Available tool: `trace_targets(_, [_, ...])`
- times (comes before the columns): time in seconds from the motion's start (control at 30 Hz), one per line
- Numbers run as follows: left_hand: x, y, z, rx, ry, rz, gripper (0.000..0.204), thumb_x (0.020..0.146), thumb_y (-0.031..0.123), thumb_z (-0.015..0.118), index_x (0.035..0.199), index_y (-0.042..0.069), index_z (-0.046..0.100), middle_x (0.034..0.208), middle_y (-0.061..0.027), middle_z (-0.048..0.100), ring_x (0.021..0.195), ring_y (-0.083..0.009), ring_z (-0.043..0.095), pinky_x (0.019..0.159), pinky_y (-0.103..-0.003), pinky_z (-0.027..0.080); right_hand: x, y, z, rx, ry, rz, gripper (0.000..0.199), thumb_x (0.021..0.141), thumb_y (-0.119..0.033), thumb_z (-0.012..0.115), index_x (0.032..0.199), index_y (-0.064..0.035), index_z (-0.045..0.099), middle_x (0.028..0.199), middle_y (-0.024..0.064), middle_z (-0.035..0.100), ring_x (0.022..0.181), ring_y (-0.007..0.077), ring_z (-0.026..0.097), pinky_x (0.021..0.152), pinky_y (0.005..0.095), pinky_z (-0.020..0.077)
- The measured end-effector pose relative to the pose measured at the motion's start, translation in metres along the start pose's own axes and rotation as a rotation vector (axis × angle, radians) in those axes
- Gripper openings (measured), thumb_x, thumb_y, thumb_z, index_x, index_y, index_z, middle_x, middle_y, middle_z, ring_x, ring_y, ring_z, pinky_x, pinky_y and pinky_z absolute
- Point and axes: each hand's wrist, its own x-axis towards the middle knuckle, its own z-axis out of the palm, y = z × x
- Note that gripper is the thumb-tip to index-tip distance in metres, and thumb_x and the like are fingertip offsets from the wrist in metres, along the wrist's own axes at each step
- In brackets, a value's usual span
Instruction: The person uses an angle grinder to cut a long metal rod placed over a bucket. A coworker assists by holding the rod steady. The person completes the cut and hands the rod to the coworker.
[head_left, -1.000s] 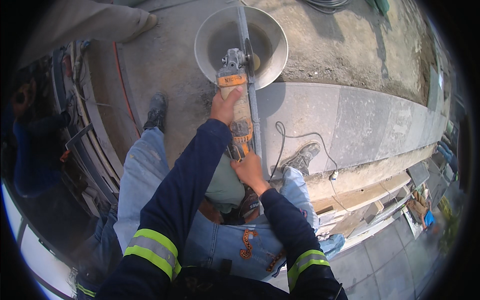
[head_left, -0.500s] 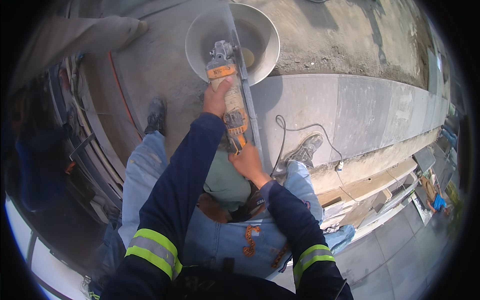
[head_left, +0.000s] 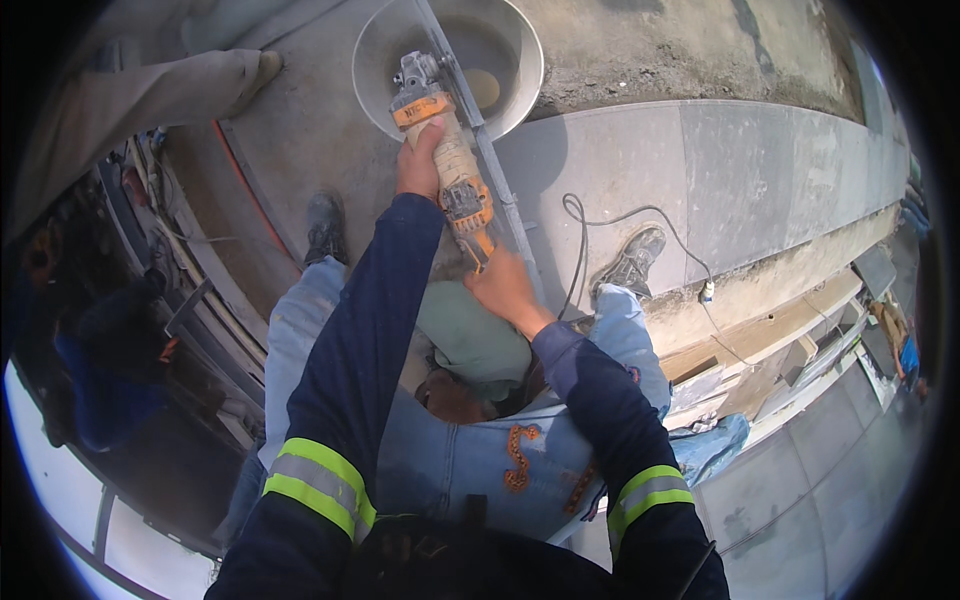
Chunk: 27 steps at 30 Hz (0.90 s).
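Note:
Both my hands hold a dusty orange-and-grey angle grinder (head_left: 455, 155), its head pointing away from me. My left hand (head_left: 420, 160) is wrapped round the body just behind the head. At the rear end, my right hand (head_left: 508, 292) grips the orange handle, slightly blurred. A long, narrow grey metal bar (head_left: 492, 160) runs along the grinder's right side and crosses over a round metal basin (head_left: 530, 80). Whether the grinder's head touches the bar I cannot make out. A grey-green cloth-like shape (head_left: 475, 335) lies below my wrists, between my legs.
A black cable (head_left: 640, 212) loops past my right boot (head_left: 635, 260) over grey slabs (head_left: 730, 180). Another person's trouser leg (head_left: 170, 100) stands at upper left. An orange-red line (head_left: 250, 185) runs along the floor left of my left boot (head_left: 326, 228). Boards (head_left: 780, 335) lie at right.
The whole view has shifted and turned a little; grinder, basin and bar sit slightly farther left and higher. Both hands keep their hold. More of the other person's leg shows.

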Motion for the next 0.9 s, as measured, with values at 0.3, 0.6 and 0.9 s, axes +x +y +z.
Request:
trace_targets(0.3, [0.004,-0.007,-0.001,0.010,-0.018,0.020,0.049,0.095,0.037,0.066,0.121,-0.003,0.055,0.091,-0.0168,0.067,0.069,-0.0287,0.070,0.059,-0.040,0.060,-0.005,-0.007,-0.013,0.017,-0.060,0.069,0.071,0.078,-0.012,0.075,0.132,0.0234,0.045,0.091,0.0377,0.068,0.089,0.0491,0.070,0.079,0.0475,0.0584])
trace_targets(0.6, [-0.003,-0.017,-0.012,0.075,-0.053,-0.023,0.054,0.095,0.047,0.060,0.118,-0.001,0.055,0.091,-0.0192,0.068,0.075,-0.0332,0.072,0.065,-0.044,0.062,-0.014,0.002,-0.010,-0.006,-0.096,0.092,0.072,0.078,-0.014,0.074,0.134,0.0214,0.045,0.088,0.0370,0.068,0.086,0.0478,0.071,0.079,0.0485,0.0585])
trace_targets(0.9, [-0.019,-0.021,-0.014,0.067,-0.024,-0.045,0.057,0.095,0.049,0.060,0.120,-0.002,0.055,0.091,-0.0200,0.068,0.075,-0.0328,0.072,0.064,-0.043,0.062,-0.027,0.000,-0.013,-0.015,-0.109,0.115,0.070,0.078,-0.015,0.074,0.133,0.0200,0.047,0.088,0.0355,0.069,0.087,0.0474,0.070,0.080,0.0488,0.0581])
